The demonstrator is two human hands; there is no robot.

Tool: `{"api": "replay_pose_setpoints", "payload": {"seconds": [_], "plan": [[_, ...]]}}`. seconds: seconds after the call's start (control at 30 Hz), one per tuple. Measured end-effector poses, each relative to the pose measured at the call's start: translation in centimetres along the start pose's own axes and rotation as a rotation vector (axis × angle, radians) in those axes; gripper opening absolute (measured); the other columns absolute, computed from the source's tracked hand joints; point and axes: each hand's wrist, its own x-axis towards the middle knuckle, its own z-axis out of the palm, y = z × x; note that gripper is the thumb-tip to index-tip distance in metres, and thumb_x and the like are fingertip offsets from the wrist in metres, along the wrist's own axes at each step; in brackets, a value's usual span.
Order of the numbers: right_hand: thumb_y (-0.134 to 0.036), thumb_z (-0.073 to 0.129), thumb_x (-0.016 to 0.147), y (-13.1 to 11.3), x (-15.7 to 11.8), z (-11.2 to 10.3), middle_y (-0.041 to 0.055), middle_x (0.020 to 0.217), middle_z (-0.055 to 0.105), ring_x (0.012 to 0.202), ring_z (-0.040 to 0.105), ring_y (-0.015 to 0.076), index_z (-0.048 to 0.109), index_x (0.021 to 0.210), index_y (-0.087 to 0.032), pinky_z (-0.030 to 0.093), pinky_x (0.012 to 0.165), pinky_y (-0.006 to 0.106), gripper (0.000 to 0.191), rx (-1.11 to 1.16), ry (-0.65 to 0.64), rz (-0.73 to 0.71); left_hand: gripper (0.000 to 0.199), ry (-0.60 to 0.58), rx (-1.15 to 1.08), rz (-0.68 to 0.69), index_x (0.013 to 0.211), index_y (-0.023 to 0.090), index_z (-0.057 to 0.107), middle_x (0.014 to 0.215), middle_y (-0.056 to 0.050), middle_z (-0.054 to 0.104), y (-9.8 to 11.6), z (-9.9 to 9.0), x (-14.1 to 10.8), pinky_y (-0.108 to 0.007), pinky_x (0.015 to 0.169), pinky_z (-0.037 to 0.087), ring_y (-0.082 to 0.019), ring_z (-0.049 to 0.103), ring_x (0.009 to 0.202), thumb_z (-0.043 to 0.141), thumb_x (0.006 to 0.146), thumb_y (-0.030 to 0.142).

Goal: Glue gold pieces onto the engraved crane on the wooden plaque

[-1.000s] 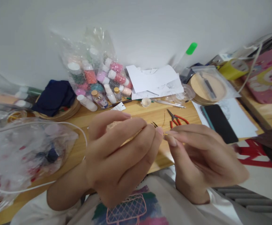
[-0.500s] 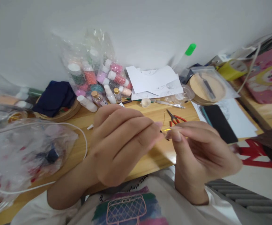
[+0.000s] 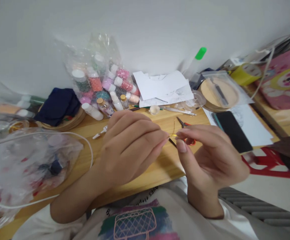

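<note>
- Gold-yellow wire (image 3: 174, 135) — thin, short in view, slightly bent, held above the worktop (image 3: 157, 173), inward from its front edge.
- Dark slender piece (image 3: 172, 143) — straight, slanting down rightward, just below the wire; contact unclear.

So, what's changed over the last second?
The left hand has flattened and turned; the golden piece seen in it no longer shows, whether released I can't tell. The right hand has shifted left, covering more of the red-handled pliers. It still holds yellow wire. Phone, papers and navy cloth stayed put.
</note>
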Motion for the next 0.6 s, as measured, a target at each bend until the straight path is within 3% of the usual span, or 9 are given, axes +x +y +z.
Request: {"api": "replay_pose_setpoints", "payload": {"seconds": [0.1, 0.33, 0.6], "plan": [[-0.005, 0.071, 0.079, -0.35, 0.46, 0.15, 0.0015, 0.087, 0.076, 0.075, 0.071, 0.0202, 0.073, 0.109, -0.027, 0.061, 0.065, 0.036, 0.037, -0.007, 0.085, -0.05, 0.005, -0.008, 0.001, 0.019, 0.089, 0.015, 0.065, 0.083, -0.002, 0.072, -0.18, 0.06, 0.04, -0.035, 0.075, 0.05, -0.016, 0.065, 0.083, 0.069, 0.088, 0.012], [-0.005, 0.072, 0.081, -0.63, 0.56, 0.29, -0.0013, 0.083, 0.076, 0.073, 0.07, 0.0149, 0.075, 0.099, -0.024, 0.061, 0.066, 0.03, 0.027, -0.036, 0.08, -0.044, 0.005, -0.027, -0.007, -0.002, 0.088, 0.015, 0.065, 0.083, -0.002, 0.073, 0.02, -0.06, 0.05, -0.034, 0.077, 0.05, -0.016, 0.065, 0.084, 0.069, 0.088, 0.012], [-0.002, 0.072, 0.079, -0.52, 0.5, 0.31, 0.0007, 0.081, 0.076, 0.07, 0.07, 0.0182, 0.076, 0.1, -0.023, 0.061, 0.062, 0.033, 0.03, -0.033, 0.091, -0.074, 0.009, -0.014, -0.002, -0.011, 0.088, 0.019, 0.064, 0.083, 0.0, 0.072, 0.12, -0.13, -0.02, -0.034, 0.077, 0.05, -0.016, 0.065, 0.084, 0.067, 0.089, 0.01]]}}
